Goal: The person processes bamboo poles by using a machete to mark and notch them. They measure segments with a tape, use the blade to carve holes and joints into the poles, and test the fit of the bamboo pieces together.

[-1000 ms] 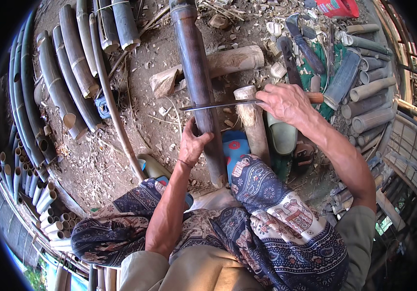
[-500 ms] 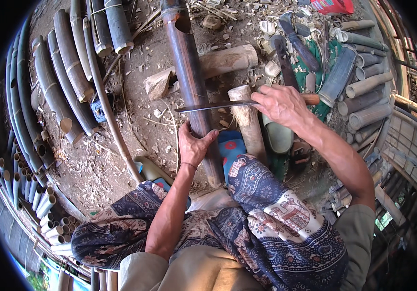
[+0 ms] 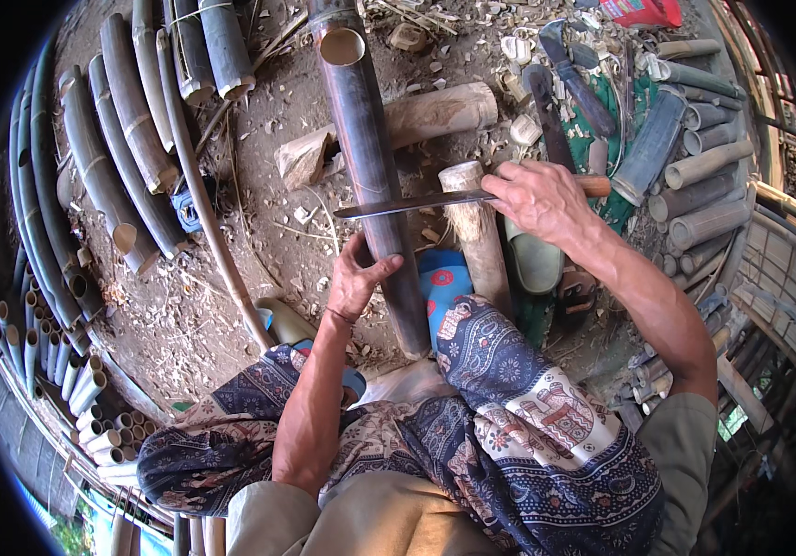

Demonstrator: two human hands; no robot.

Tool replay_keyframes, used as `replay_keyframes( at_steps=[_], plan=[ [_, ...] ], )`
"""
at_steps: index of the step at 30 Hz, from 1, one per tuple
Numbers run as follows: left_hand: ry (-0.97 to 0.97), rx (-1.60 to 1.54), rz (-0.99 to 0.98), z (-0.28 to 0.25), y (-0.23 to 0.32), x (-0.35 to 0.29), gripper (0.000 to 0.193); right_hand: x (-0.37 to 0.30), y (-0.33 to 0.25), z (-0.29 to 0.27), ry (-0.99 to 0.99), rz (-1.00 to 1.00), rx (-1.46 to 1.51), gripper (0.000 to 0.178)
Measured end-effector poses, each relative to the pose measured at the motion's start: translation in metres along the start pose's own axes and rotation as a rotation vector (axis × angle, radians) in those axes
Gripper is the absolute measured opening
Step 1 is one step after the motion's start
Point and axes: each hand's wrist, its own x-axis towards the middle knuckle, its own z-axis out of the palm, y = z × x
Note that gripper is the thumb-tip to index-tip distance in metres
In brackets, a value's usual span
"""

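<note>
A long dark bamboo pole (image 3: 361,120) slopes away from me, its near end on the ground between my feet. It rests across a pale log (image 3: 440,113), and an oval hole shows near its far part. My left hand (image 3: 358,278) is closed round the pole's near half, thumb across the top. My right hand (image 3: 537,199) grips a long knife (image 3: 416,203); its wooden handle end sticks out to the right. The blade lies crosswise over the pole, just beyond my left hand; whether it touches I cannot tell. A pale wooden post (image 3: 475,227) stands under the blade's right part.
Large bamboo lengths (image 3: 97,176) lie at the left, beside a blue tape measure (image 3: 186,212). Short bamboo pieces (image 3: 708,222) are stacked at the right. A sheathed-looking dark blade (image 3: 547,111) and a curved-ended tool (image 3: 576,83) lie near a green clog (image 3: 535,259). Wood chips litter the ground.
The bamboo pole has rolled so its oval hole, earlier turned to the right, now faces up toward me. My left hand has shifted slightly left with the turn; the knife stays almost in place.
</note>
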Motion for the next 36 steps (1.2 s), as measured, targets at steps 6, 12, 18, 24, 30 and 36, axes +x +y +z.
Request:
replay_keyframes(
  at_steps=[6, 12, 18, 24, 30, 36],
  plan=[
    [0.135, 0.163, -0.036, 0.022, 0.009, -0.004, 0.078, -0.001, -0.002, -0.006, -0.024, 0.007, -0.013, 0.017],
    [0.332, 0.569, 0.071, 0.035, -0.004, -0.005, 0.081, -0.004, -0.013, -0.010, 0.015, 0.003, -0.016, 0.017],
    [0.172, 0.261, 0.066, 0.024, 0.007, -0.006, 0.067, 0.001, -0.016, -0.019, 0.083, 0.080, 0.130, 0.017],
    [0.269, 0.239, 0.058, 0.034, 0.003, -0.005, 0.072, 0.019, -0.017, -0.012, -0.021, 0.043, 0.135, 0.023],
    [0.350, 0.470, 0.041, 0.031, -0.019, -0.003, 0.085, 0.019, -0.015, -0.005, -0.053, 0.032, 0.141, 0.023],
    [0.357, 0.609, 0.032, 0.035, -0.011, -0.008, 0.087, 0.020, -0.015, -0.009, -0.067, 0.037, 0.147, 0.023]
  ],
)
